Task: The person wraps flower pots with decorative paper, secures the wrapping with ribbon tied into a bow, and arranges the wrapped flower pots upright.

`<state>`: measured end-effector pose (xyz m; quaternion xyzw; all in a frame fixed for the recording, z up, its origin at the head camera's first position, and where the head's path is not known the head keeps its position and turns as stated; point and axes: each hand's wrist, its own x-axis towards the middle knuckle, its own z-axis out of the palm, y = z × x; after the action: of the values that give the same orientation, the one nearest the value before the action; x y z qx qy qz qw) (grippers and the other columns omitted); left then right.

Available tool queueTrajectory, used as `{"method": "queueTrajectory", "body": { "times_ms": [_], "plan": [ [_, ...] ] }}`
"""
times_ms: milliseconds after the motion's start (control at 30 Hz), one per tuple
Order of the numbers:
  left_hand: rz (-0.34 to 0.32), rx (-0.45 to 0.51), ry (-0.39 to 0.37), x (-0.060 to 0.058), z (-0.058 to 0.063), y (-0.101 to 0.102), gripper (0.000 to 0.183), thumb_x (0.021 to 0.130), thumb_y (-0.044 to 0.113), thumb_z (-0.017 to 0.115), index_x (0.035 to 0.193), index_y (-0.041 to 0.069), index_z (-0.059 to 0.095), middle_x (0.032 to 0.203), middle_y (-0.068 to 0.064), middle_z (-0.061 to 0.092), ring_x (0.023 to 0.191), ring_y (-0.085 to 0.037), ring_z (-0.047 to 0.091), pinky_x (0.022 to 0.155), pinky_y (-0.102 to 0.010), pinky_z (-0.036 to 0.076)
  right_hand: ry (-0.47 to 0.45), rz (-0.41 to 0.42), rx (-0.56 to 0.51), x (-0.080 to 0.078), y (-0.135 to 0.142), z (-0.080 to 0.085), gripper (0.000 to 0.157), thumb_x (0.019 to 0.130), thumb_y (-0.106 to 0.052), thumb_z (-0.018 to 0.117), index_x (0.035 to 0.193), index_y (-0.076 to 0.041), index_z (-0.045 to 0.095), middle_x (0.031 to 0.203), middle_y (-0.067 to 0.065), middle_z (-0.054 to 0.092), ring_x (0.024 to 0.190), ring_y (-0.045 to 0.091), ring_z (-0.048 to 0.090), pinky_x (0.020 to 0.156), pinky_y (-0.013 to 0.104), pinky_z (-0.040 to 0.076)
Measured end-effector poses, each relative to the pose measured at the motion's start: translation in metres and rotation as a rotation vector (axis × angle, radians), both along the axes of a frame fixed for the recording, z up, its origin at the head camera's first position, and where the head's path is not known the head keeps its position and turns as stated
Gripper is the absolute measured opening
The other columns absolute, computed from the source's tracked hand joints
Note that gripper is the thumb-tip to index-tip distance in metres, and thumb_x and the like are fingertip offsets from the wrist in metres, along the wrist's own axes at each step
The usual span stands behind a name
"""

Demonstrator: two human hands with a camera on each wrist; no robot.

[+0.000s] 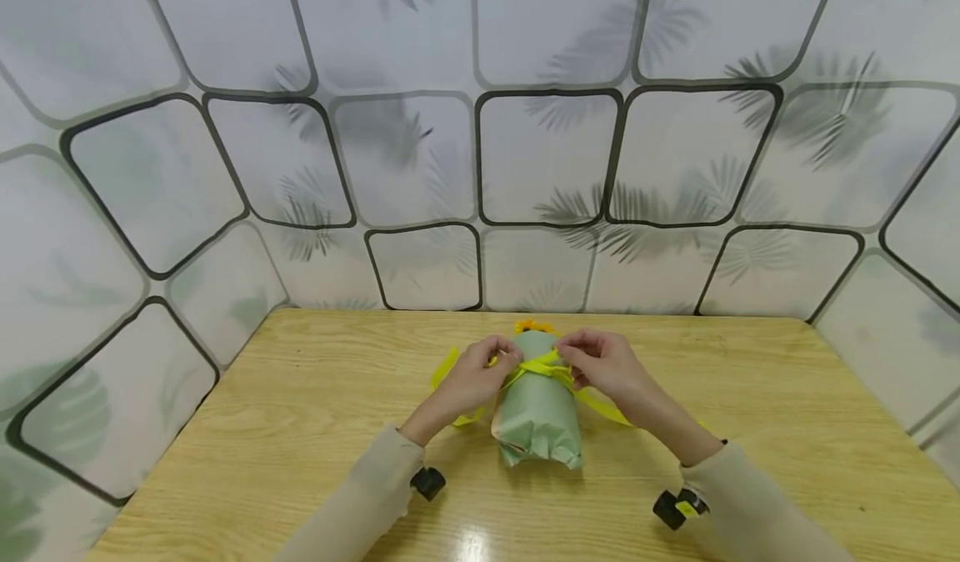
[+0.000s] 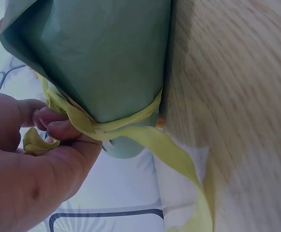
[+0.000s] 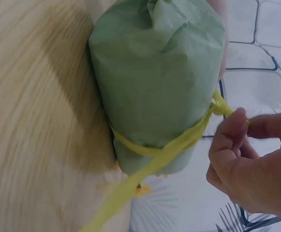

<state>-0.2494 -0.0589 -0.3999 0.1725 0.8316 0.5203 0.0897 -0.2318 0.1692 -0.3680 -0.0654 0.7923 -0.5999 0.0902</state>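
A bundle wrapped in pale green paper point(image 1: 537, 420) lies on the table, its crumpled end toward me and an orange-yellow flower point(image 1: 534, 326) showing at the far end. Round its upper part runs a yellow ribbon point(image 1: 542, 368), crossed on top. My left hand point(image 1: 477, 372) pinches the ribbon on the left side; a loop of it shows beneath the fingers in the left wrist view. On the opposite side my right hand point(image 1: 603, 366) pinches another part of the ribbon point(image 3: 221, 105) between thumb and forefinger. Loose tails hang down both sides of the bundle.
The wooden table point(image 1: 322, 395) extends around the bundle on all sides. A pale curtain point(image 1: 420, 162) with dark outlined shapes and grey leaf prints stands behind the table and along both sides. Each wrist carries a small black camera point(image 1: 428, 483).
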Motion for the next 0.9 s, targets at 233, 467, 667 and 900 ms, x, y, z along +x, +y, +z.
{"method": "queueTrajectory", "body": {
  "times_ms": [233,467,667,900],
  "plan": [
    [-0.05,0.141,-0.105,-0.003,-0.001,-0.014,0.028,0.103,0.019,0.061,0.13,0.011,0.063,0.12,-0.01,0.068,0.091,-0.013,0.063,0.078,-0.027,0.055,0.195,0.045,0.291,0.003,0.009,-0.002,0.022,0.095,-0.014,0.073,0.114,-0.002,0.076,0.087,0.011,0.071,0.071,0.02,0.067,0.061,0.029,0.057],
    [-0.045,0.355,-0.219,-0.001,0.005,-0.02,0.031,0.109,0.012,0.049,0.134,-0.004,0.059,0.128,-0.018,0.069,0.097,-0.007,0.071,0.083,-0.02,0.057,0.227,0.011,0.315,0.007,0.003,-0.001,0.019,0.1,-0.017,0.065,0.108,0.0,0.071,0.09,0.014,0.073,0.068,0.02,0.069,0.061,0.034,0.06],
    [0.015,0.382,-0.223,0.001,0.005,-0.017,0.033,0.109,0.017,0.05,0.13,-0.006,0.061,0.115,-0.015,0.073,0.084,-0.005,0.069,0.074,-0.018,0.056,0.074,-0.02,0.134,0.004,0.002,0.002,0.03,0.103,-0.028,0.064,0.104,0.002,0.066,0.092,0.013,0.071,0.08,0.02,0.068,0.073,0.039,0.062],
    [0.055,0.387,-0.219,0.0,0.004,-0.016,0.03,0.107,0.014,0.055,0.13,-0.004,0.063,0.116,-0.017,0.074,0.087,-0.007,0.07,0.074,-0.02,0.055,-0.044,-0.012,-0.142,0.002,0.009,0.002,0.026,0.103,-0.028,0.064,0.098,-0.003,0.06,0.108,0.001,0.068,0.099,0.017,0.069,0.08,0.03,0.061]
  ]
}}
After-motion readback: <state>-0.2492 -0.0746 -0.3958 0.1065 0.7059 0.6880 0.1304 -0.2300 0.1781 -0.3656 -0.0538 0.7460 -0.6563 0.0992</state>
